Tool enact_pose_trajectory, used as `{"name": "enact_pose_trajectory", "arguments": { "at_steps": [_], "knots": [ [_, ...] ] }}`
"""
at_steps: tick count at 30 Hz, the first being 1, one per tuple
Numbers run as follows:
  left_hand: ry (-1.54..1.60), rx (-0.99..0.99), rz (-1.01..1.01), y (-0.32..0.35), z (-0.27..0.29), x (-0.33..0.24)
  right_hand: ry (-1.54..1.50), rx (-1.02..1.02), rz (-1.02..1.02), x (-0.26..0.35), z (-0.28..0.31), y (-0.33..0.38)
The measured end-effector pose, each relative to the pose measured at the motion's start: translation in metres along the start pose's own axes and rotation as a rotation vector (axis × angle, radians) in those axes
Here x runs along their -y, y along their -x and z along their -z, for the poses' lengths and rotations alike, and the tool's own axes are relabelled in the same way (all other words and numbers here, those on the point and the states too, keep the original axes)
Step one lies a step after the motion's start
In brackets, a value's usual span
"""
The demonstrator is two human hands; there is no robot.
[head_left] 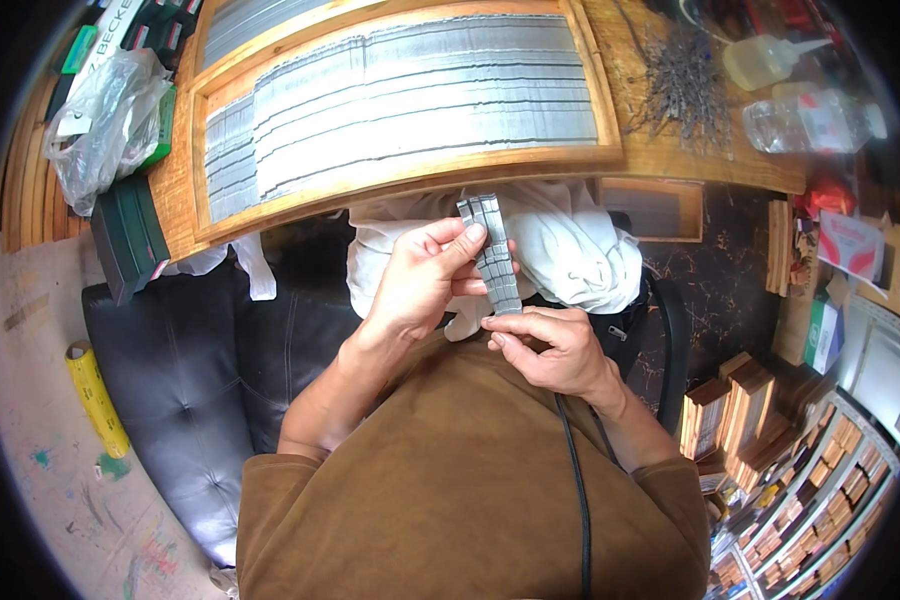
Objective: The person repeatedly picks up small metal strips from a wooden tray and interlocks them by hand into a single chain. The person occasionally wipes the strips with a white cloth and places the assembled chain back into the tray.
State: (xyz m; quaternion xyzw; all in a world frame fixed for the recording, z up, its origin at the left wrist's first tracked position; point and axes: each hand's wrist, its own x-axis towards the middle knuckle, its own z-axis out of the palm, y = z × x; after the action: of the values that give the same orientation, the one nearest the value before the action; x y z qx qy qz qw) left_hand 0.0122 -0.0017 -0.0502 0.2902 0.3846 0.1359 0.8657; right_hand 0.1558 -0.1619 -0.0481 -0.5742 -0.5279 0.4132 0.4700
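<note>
Right hand (560,350) pinching ribbed grey metal strip (493,255) | left hand (420,275) gripping it

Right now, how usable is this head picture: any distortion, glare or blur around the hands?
Head view: strong fisheye bending, black corners; the wooden tray edges curve. Even daylight, no harsh glare. Left hand, right hand and the grey metal strip look sharp.

Small craft workshop. Above the hands, a wooden table (670,150) carries a wooden tray (410,180) of grey metal strips (420,100), loose nails (682,90) and a glue bottle (765,60); stacked wooden boxes (735,410) fill shelves lower right.
</note>
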Motion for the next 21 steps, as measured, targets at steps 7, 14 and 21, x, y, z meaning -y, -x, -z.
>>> {"name": "enact_pose_trajectory", "arguments": {
  "at_steps": [7, 14, 21],
  "knots": [
    [-0.02, 0.054, 0.073, 0.0, 0.001, -0.008, -0.203, 0.085, 0.003, -0.005, 0.001, 0.004],
    [-0.182, 0.033, 0.04, -0.001, 0.0, -0.027, -0.207, -0.003, -0.006, -0.006, -0.014, -0.005],
    [-0.177, 0.078, 0.114, -0.008, 0.006, -0.039, -0.236, 0.05, -0.013, 0.004, -0.013, -0.02]
  ]
}}
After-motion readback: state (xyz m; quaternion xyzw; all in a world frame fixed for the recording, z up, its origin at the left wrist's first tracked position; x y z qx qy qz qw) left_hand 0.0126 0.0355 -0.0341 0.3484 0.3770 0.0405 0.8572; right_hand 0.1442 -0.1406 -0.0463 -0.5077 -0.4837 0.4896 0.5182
